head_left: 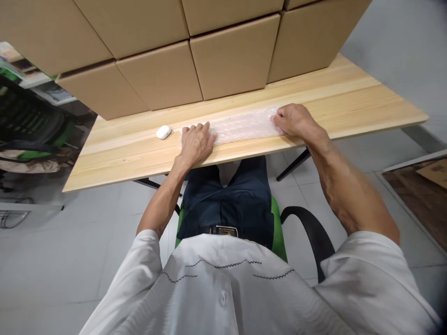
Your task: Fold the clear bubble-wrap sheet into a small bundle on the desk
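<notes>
A long strip of translucent, pinkish bubble wrap (240, 125) lies flat along the front part of the wooden table. My left hand (197, 141) rests palm down over the strip's left end, its fingers spread and slightly bent. At the other end my right hand (293, 122) is closed, pinching the wrap's edge between thumb and fingers. Just left of my left hand sits a small white earbud case (163, 132), not touched by it.
Stacked cardboard boxes (233, 58) line the back of the wooden table (363, 100). I sit on a green chair with a black armrest (309, 232). A black-and-green chair (35, 125) and shelving stand at the left. A cardboard piece (435, 173) lies at the far right.
</notes>
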Tool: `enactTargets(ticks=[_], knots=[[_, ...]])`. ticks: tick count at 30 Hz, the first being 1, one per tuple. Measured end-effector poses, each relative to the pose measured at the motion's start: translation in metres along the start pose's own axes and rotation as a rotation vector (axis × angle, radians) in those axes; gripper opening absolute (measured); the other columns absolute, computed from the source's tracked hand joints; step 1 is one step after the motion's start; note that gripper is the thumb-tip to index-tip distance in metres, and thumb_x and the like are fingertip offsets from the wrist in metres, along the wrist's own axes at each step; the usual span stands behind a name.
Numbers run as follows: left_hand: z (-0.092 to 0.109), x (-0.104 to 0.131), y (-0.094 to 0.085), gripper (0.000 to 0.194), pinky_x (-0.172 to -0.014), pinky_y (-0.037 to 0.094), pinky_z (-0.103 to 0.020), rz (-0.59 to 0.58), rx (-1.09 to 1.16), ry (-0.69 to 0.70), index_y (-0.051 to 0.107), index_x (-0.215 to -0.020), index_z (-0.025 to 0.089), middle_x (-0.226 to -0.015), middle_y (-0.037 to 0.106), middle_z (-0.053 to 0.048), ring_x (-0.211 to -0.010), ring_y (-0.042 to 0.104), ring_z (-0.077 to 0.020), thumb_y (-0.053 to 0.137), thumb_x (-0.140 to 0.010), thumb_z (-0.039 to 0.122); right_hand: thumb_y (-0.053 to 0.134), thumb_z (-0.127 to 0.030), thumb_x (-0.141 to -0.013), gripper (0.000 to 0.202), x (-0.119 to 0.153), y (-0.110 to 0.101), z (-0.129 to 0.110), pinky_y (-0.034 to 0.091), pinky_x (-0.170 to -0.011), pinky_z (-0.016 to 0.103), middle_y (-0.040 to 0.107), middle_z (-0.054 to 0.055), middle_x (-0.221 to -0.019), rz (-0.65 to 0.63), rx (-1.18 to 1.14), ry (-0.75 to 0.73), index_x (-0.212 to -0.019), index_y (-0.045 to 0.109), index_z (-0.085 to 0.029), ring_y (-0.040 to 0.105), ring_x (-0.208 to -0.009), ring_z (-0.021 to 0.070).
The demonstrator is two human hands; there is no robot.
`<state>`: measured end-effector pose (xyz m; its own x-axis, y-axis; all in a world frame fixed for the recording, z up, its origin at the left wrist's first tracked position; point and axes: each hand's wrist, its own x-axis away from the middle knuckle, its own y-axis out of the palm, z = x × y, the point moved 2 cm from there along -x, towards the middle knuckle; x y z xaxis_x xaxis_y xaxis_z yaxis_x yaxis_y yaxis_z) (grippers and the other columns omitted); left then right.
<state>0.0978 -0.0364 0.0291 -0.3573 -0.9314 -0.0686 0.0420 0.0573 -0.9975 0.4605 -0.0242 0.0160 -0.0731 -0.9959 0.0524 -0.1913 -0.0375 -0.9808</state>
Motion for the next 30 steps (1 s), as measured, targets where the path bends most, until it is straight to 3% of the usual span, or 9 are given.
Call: enactTargets(ticks=[5, 11, 16, 24, 30], knots=[[0.001, -0.012, -0.001, 0.054, -0.157, 0.033, -0.065, -0.004, -0.063, 0.052, 0.076, -0.166, 0.015, -0.163, 0.084, -0.025, -0.159, 0.078, -0.0460, 0.046, -0.131, 0.042, 0.058, -0.030, -0.124, 0.039, 0.000, -0.001, -0.001, 0.057, -0.106, 0.048, 0.090, 0.022, -0.109, -0.027, -0.019, 0.026, -0.111, 0.094, -0.019, 0.081, -0.122, 0.0415], [0.003, -0.018, 0.006, 0.052, -0.151, 0.044, -0.067, -0.013, -0.055, 0.051, 0.083, -0.148, 0.010, -0.167, 0.079, -0.033, -0.165, 0.073, -0.0515, 0.045, -0.132, 0.042, 0.060, -0.028, -0.123, 0.039, -0.010, 0.005, 0.003, 0.057, -0.103, 0.046, 0.090, 0.023, -0.113, -0.018, -0.025, 0.048, -0.116, 0.096, -0.015, 0.080, -0.123, 0.0388], [0.000, -0.021, 0.012, 0.043, -0.147, 0.051, -0.067, 0.003, -0.047, 0.036, 0.079, -0.148, 0.012, -0.167, 0.079, -0.031, -0.167, 0.072, -0.0517, 0.049, -0.133, 0.039, 0.063, -0.035, -0.124, 0.041, -0.011, 0.011, 0.001, 0.061, -0.103, 0.050, 0.092, 0.027, -0.127, 0.014, 0.006, 0.108, -0.132, 0.098, -0.014, 0.083, -0.132, 0.0439], [-0.005, -0.023, 0.018, 0.036, -0.137, 0.063, -0.064, 0.018, -0.017, 0.013, 0.076, -0.149, 0.015, -0.166, 0.080, -0.028, -0.164, 0.072, -0.0489, 0.049, -0.131, 0.029, 0.056, -0.049, -0.130, 0.048, 0.025, 0.007, -0.012, 0.060, -0.110, 0.060, 0.090, 0.027, -0.136, 0.129, -0.017, 0.098, -0.145, 0.093, -0.023, 0.082, -0.134, 0.0495], [-0.006, -0.024, 0.017, 0.036, -0.138, 0.063, -0.065, -0.002, 0.013, 0.006, 0.076, -0.152, 0.015, -0.166, 0.081, -0.028, -0.165, 0.071, -0.0492, 0.052, -0.131, 0.028, 0.043, -0.055, -0.131, 0.059, 0.032, 0.011, -0.018, 0.060, -0.103, 0.056, 0.086, 0.027, -0.140, 0.234, -0.039, 0.015, -0.154, 0.088, -0.025, 0.078, -0.133, 0.0479]])
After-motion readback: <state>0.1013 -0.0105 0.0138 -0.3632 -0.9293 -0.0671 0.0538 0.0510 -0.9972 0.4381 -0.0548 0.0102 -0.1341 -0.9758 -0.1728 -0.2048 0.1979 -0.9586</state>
